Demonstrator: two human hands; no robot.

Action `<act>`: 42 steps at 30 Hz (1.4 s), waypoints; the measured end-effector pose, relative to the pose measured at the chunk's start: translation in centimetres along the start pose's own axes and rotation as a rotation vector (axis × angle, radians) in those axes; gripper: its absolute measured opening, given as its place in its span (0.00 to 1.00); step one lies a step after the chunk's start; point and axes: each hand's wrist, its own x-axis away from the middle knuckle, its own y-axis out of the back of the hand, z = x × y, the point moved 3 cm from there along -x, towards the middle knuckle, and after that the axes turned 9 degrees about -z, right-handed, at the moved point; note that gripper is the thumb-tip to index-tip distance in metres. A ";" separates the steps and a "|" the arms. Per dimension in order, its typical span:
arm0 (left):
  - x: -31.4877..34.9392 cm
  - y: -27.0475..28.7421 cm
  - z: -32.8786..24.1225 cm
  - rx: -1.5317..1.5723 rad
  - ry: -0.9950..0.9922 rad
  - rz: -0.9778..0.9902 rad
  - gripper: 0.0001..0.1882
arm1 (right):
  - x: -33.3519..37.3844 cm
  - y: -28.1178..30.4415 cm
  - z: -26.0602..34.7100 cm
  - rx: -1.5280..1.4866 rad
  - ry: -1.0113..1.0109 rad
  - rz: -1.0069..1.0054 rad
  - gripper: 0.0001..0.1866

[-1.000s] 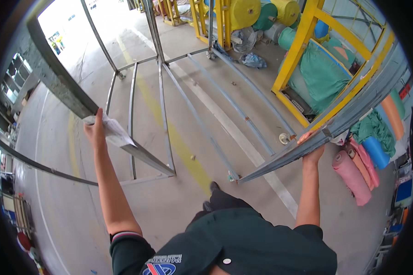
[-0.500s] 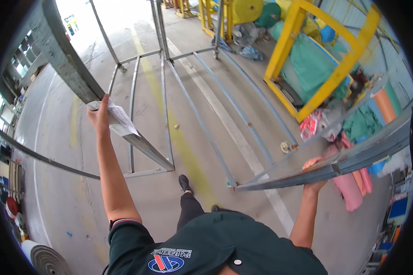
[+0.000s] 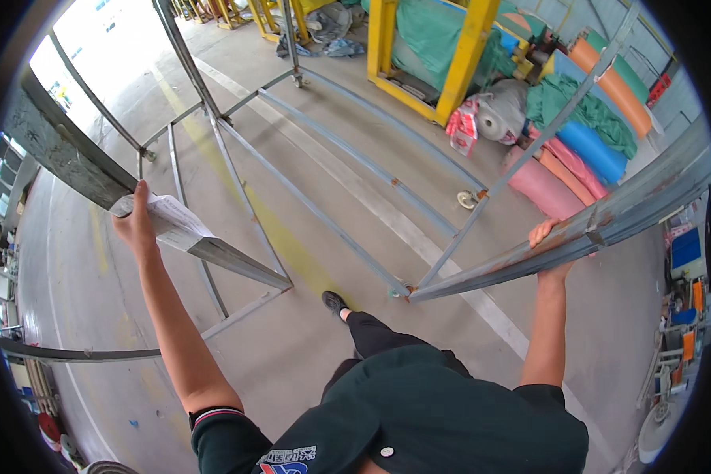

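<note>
A grey metal rack trolley [image 3: 316, 211] with a low slatted base and caster wheels [image 3: 467, 200] stands in front of me. My left hand [image 3: 137, 227] is closed around its left upright post [image 3: 71, 150], with the thumb on top. White papers [image 3: 174, 217], partly in clear plastic, lie against that post beside the hand. My right hand [image 3: 555, 271] wraps round the worn right upright post [image 3: 640, 197]; its fingertips show over the far side, and the post hides the rest of them. No load lies on the base's rails.
Ahead to the right stands a yellow metal frame [image 3: 464, 67] with green-wrapped material. Near it lie a pink roll [image 3: 541, 186], a blue roll [image 3: 588, 150] and bunched green cloth [image 3: 581, 110]. Yellow and white lines [image 3: 371, 201] run along the floor. Goods line both side edges.
The view has swung to the right, so the yellow frame and rolls sit further left. The rack keeps its place between my hands, which still grip both posts. My legs have shifted in a step.
</note>
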 end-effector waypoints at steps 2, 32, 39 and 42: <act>3.7 1.3 -3.5 -0.027 0.029 0.027 0.18 | 3.3 3.7 3.8 0.013 -0.006 -0.024 0.30; 49.3 35.1 -39.3 -0.106 -0.106 0.053 0.25 | 66.9 58.3 62.2 0.226 0.392 -0.646 0.25; 56.6 43.6 -43.2 -0.056 -0.166 0.144 0.28 | 89.4 69.4 75.0 0.253 0.567 -1.069 0.25; 60.1 47.7 -43.6 -0.067 -0.014 0.165 0.29 | 97.5 74.5 80.3 0.309 0.606 -1.074 0.25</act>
